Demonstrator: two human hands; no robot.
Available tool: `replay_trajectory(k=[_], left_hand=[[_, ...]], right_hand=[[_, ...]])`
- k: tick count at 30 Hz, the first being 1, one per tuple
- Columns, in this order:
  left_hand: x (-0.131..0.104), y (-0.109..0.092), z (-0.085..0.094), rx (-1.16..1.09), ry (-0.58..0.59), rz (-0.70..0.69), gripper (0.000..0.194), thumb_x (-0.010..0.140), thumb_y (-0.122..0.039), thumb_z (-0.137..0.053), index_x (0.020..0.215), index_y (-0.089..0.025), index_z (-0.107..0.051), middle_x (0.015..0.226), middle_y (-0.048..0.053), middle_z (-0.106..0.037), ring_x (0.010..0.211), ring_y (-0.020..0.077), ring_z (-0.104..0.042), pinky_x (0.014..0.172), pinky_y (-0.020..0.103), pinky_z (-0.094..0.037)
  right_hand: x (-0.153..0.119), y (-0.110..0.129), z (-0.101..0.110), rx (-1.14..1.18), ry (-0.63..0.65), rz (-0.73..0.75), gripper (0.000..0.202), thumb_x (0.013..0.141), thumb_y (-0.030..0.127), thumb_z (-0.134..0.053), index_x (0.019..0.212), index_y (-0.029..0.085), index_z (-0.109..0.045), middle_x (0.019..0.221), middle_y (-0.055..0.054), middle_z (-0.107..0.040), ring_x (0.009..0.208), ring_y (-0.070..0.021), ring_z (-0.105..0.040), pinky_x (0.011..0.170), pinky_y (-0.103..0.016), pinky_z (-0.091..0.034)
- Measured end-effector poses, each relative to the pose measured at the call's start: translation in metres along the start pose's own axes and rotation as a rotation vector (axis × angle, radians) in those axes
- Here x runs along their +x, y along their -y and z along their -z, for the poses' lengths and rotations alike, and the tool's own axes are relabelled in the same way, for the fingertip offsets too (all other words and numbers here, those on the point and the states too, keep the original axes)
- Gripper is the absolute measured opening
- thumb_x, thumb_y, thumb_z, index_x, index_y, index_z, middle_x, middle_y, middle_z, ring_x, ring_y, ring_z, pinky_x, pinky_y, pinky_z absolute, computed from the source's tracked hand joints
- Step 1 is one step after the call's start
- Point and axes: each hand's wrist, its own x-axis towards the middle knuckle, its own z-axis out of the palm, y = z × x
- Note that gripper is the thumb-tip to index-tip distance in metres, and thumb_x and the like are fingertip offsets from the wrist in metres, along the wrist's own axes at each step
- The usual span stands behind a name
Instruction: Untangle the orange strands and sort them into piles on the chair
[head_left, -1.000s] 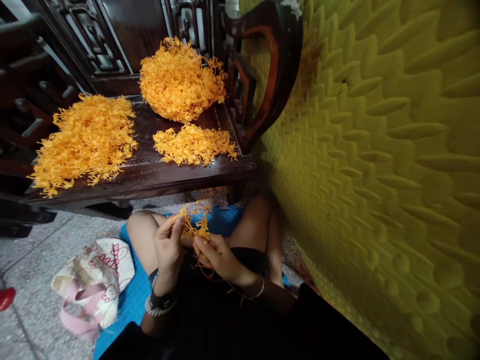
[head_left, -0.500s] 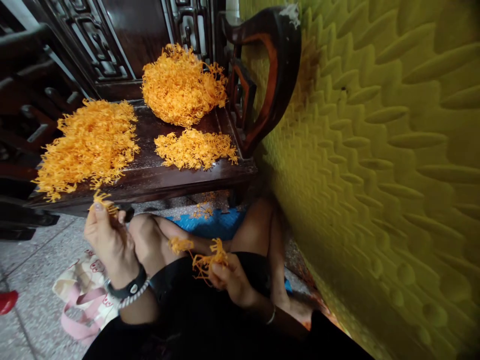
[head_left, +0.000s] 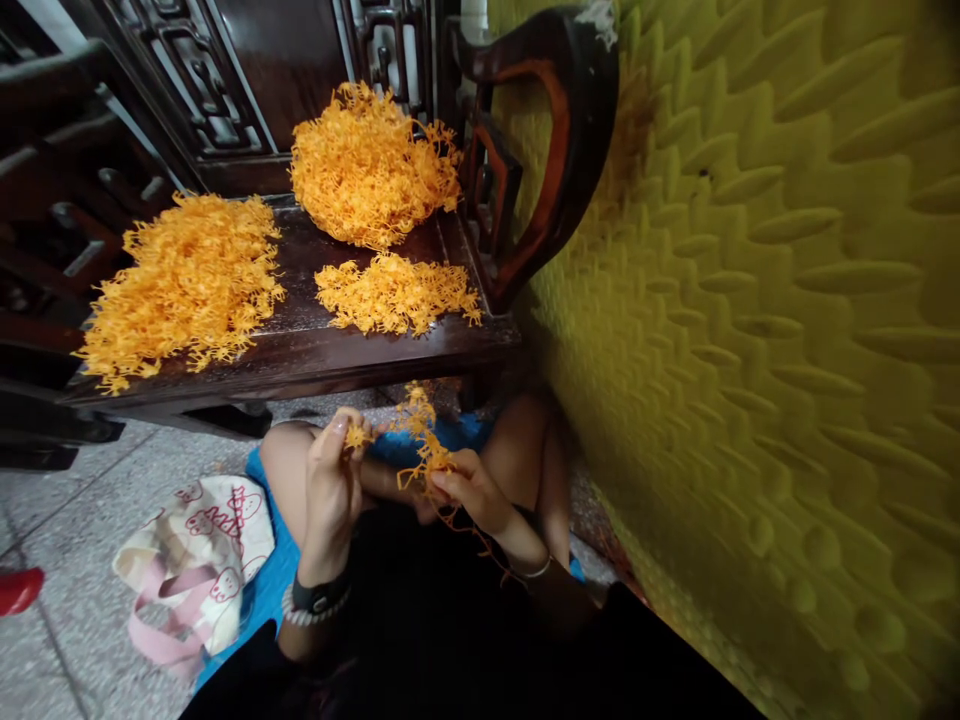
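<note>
My left hand (head_left: 330, 490) is closed, its fingertips pinching a small orange branched plastic piece (head_left: 358, 436). Just to the right, my right hand (head_left: 480, 492) grips a tangled bunch of orange plastic strands (head_left: 426, 455) between thumb and fingers. Part of that bunch sticks up in front of the hand, and a thin strand trails below it. The two hands are close together but apart, over my lap. Beyond them, a wide pile of orange pieces (head_left: 187, 285), a tall rounded heap (head_left: 375, 170) and a low flat pile (head_left: 397, 293) lie on the dark wooden seat (head_left: 300, 250).
A curved wooden armrest (head_left: 577, 150) rises at the seat's right end. Along my right side runs a yellow-green textured surface (head_left: 750, 330). On the floor at left lie a cream bag with pink handles (head_left: 217, 530) and a blue mat (head_left: 262, 590). Something red (head_left: 19, 590) shows at the left edge.
My left hand has moved right, from near the seat's front edge to beside my right hand. My right hand has risen slightly, still holding the orange bunch. The view has shifted a little.
</note>
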Motion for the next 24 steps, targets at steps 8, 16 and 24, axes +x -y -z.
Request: replay_trajectory(k=[8, 16, 24], left_hand=[[-0.007, 0.003, -0.003, 0.118, 0.239, 0.143, 0.029, 0.087, -0.041, -0.059, 0.071, -0.018, -0.050, 0.066, -0.002, -0.047, 0.059, 0.0089, -0.049, 0.056, 0.019, -0.044], [-0.010, 0.005, -0.003, 0.443, 0.406, 0.160, 0.026, 0.090, -0.039, -0.055, 0.111, -0.025, -0.052, 0.090, 0.000, -0.057, 0.079, 0.0145, -0.053, 0.068, 0.023, -0.043], [-0.001, 0.020, 0.012, 0.736, 0.771, 0.045, 0.050, 0.086, -0.064, -0.044, 0.076, -0.017, -0.056, 0.070, 0.002, -0.056, 0.066, 0.0157, -0.047, 0.062, 0.027, -0.036]], right_hand=[[0.000, -0.013, 0.005, -0.083, 0.020, -0.027, 0.037, 0.082, 0.037, -0.050, 0.051, 0.019, -0.042, 0.044, 0.005, -0.037, 0.044, -0.0077, -0.031, 0.047, -0.026, -0.022], [0.004, -0.014, 0.011, -0.168, 0.178, -0.109, 0.037, 0.083, 0.041, -0.051, 0.057, 0.016, -0.050, 0.047, 0.006, -0.038, 0.044, -0.0066, -0.033, 0.045, -0.022, -0.024], [0.019, -0.001, 0.036, -0.563, 0.377, -0.231, 0.038, 0.083, 0.040, -0.056, 0.055, 0.014, -0.055, 0.043, 0.006, -0.044, 0.043, -0.0052, -0.034, 0.044, -0.020, -0.023]])
